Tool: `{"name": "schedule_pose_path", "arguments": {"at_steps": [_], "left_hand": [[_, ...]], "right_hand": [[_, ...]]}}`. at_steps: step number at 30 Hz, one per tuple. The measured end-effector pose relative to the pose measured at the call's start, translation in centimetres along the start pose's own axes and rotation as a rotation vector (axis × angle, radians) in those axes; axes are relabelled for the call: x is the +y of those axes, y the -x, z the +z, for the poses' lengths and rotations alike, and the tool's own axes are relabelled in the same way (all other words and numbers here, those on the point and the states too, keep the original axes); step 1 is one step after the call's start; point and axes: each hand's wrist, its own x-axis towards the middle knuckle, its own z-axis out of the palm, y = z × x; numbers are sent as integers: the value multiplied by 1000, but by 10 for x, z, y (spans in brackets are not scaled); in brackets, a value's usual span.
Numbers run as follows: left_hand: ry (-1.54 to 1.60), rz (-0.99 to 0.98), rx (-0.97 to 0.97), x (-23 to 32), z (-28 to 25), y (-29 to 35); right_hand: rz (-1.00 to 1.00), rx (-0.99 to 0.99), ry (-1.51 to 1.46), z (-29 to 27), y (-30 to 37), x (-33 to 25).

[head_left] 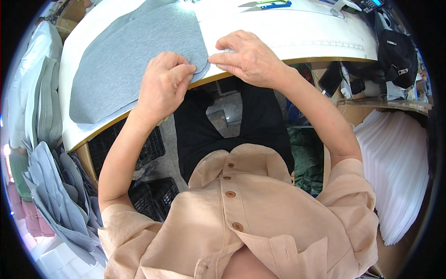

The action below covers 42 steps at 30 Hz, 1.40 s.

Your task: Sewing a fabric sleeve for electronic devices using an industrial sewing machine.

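A large grey fabric piece [130,56] lies flat on the white table [288,37], its rounded lower corner at the table's near edge. My left hand [162,86] pinches that rounded corner between thumb and fingers. My right hand [248,58] rests just right of the corner, fingertips pressing on a white sheet [260,28] and touching the fabric's edge. Both forearms come up from below, over my beige buttoned shirt.
Stacks of cut grey fabric pieces [55,195] hang at the lower left. A pile of white sheets [395,172] stands at the right. Scissors with blue handles [269,4] lie at the table's far edge. Black crates [148,144] sit under the table.
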Motion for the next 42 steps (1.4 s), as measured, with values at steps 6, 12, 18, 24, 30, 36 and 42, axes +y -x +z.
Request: {"name": "schedule_pose_path", "arguments": {"at_steps": [6,12,18,24,30,36,42], "left_hand": [[-144,116,-25,2,2,3],[-61,58,-40,2,1,5],[-2,15,-63,3,-3,3],[28,-22,-18,3,0,4],[123,-125,-36,6,-2,2],[197,-205,-90,2,-6,0],[147,-191,-80,5,-6,-3]], "right_hand": [[-5,47,3,1,-2,0],[-31,84,-1,2,-1,1],[-31,107,-35,2,3,3],[-53,112,-103,1,5,-1],[-53,132,-66,1,7,-2],[-44,100,-138,-1,8,-3],[-45,138,-66,2,7,-1]]}}
